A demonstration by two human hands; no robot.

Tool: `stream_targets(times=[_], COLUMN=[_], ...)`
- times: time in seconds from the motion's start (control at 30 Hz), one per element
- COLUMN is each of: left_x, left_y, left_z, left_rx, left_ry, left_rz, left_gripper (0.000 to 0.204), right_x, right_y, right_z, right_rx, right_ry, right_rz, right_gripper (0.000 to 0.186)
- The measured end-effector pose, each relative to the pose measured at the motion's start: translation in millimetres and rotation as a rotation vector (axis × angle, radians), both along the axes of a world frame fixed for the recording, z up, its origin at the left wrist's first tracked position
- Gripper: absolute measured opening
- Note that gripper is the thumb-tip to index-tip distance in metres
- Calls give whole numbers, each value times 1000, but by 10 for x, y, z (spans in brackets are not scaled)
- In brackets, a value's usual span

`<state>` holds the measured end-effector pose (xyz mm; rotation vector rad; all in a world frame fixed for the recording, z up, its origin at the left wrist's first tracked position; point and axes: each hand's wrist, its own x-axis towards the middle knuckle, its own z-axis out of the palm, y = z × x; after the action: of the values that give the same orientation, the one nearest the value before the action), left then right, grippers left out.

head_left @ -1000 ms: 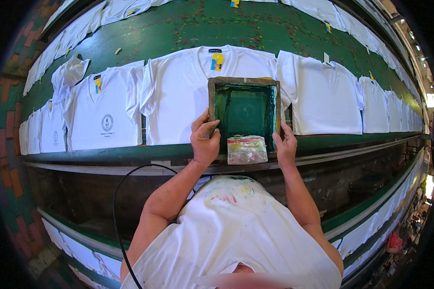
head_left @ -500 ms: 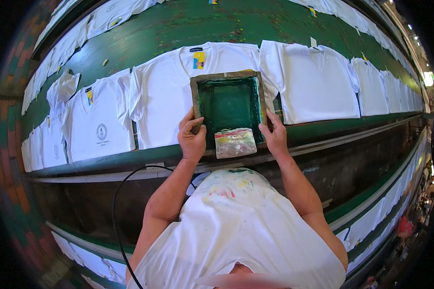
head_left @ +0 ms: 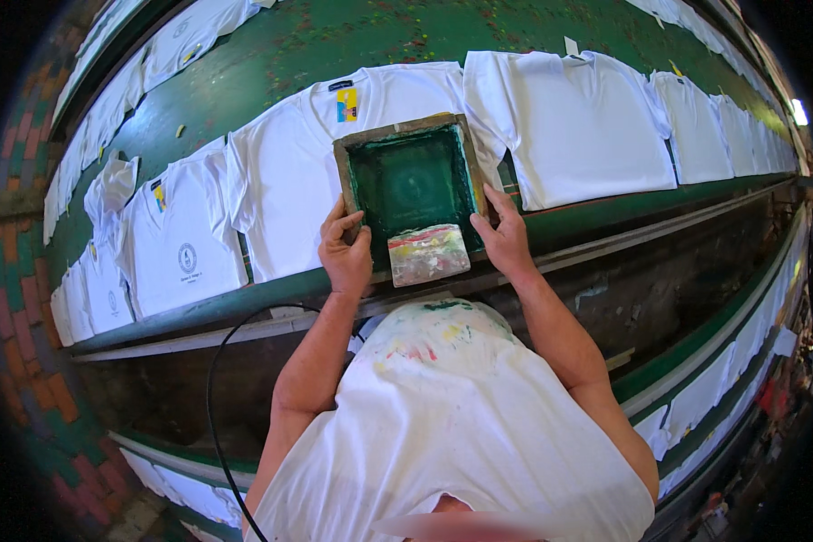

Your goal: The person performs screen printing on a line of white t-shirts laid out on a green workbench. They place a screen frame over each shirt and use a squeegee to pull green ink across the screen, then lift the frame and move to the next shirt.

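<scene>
both hands, left hand (head_left: 346, 256) and right hand (head_left: 504, 239), grip the sides of a green-meshed wooden screen frame (head_left: 410, 185) laid on a white t-shirt (head_left: 285, 172), seemingly being positioned; squeegeeing likely follows.

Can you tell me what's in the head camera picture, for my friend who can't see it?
A person's left hand and right hand hold a wooden printing screen frame flat on a white T-shirt. A paint-smeared squeegee rests in it, and more white shirts line the long green table.
</scene>
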<state>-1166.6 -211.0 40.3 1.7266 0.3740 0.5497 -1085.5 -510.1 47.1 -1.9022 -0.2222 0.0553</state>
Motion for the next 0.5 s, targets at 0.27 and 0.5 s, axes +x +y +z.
stream_targets(times=[0.27, 0.5], left_x=[65, 395], left_y=[51, 543], left_z=[74, 739], left_rx=[-81, 801], left_ry=[2, 224], left_rz=[-66, -259], left_gripper=[48, 62], right_x=[15, -372], right_y=[69, 111], right_z=[179, 835], right_rx=[273, -147], right_ry=[170, -375], right_rz=[-125, 345], right_gripper=[52, 45])
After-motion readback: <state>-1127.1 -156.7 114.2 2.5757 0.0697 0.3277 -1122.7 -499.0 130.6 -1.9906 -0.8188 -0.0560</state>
